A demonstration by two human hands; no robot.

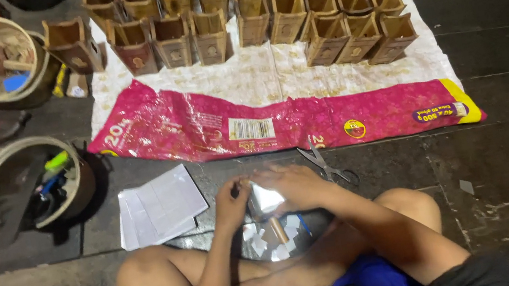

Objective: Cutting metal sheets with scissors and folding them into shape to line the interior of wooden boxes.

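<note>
Both hands close on one small silvery sheet [268, 196]: left hand [232, 205] pinches its near-left edge, with something dark and thin, maybe a pen, poking out between the fingers; right hand [294, 184] lies flat across the top, fingers curled over the far edge. Sheet sits low over the crossed legs, right between the two hands. Just below the grip, a scatter of offcuts [271, 237] on the floor. Scissors [326, 164] lie just right of the right hand, blades shut. Paper stack [159, 206] waits just left of the left hand. Well beyond the grip, rows of brown boxes [261, 12] stand on a pink bag [198, 128]. To do this well, I'd judge: press firm with the right palm, keep the left pinch steady, so the sheet can't skid or crease crooked.
</note>
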